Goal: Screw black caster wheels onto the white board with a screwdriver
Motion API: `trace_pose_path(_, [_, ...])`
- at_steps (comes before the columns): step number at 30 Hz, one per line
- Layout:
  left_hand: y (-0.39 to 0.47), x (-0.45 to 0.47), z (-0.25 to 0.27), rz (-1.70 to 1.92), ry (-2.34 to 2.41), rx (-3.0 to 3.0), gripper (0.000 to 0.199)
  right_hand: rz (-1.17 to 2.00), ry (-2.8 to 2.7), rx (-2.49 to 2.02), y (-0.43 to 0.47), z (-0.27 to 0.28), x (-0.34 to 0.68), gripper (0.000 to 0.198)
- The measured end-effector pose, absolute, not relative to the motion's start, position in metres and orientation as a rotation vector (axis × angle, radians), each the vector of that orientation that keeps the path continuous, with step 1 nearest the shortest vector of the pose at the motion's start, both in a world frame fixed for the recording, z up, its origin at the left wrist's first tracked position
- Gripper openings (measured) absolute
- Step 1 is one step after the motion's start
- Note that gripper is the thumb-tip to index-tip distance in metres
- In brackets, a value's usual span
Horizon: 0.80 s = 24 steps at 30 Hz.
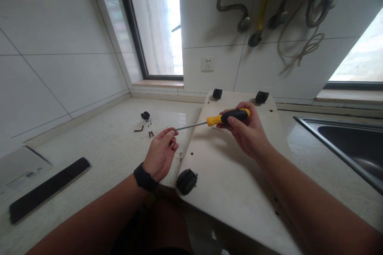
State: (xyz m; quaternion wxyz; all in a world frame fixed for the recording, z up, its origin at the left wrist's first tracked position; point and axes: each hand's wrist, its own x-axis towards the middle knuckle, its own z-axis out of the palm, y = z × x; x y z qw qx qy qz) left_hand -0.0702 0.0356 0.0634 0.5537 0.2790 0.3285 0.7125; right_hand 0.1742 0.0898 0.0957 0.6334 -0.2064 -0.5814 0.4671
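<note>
My right hand (248, 131) is wrapped around the yellow and black handle of a screwdriver (214, 120), which points left and slightly down. The fingers of my left hand (160, 153) pinch the far end of its metal shaft; whether a small screw is also between them is hidden. Both hands are raised over a white board (227, 191) lying on the countertop. Black casters stand on the board: one at the near left corner (187, 181), one at the far left (217, 94) and one at the far right (262, 97). Screw holes show in the board.
Left of the board, a loose caster (145, 116) and several small screws (151, 134) lie on the speckled countertop (110, 147). Farther left are a long black bar (50, 189) and a white box (24, 169). A steel sink (353, 147) is at right. Hoses hang on the wall.
</note>
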Motion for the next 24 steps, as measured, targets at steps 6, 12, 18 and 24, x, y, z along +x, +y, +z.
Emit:
trace_pose_path(6, [0.033, -0.070, 0.062, 1.633, 0.825, 0.770, 0.032, 1.021, -1.282, -0.476, 0.092, 0.097, 0.172, 0.052])
trace_pose_path(12, [0.027, -0.068, 0.061, 1.590, 0.961, 1.044, 0.019, 0.914, -1.233, -0.454, 0.091, 0.100, 0.171, 0.050])
trace_pose_path(18, [0.020, -0.065, 0.064, 1.573, 0.991, 1.143, 0.015, 0.867, -1.180, -0.468, 0.094, 0.099, 0.172, 0.045])
trace_pose_path(24, [0.018, -0.065, 0.063, 1.490, 1.018, 1.296, 0.015, 0.856, -1.115, -0.485, 0.097, 0.100, 0.176, 0.046])
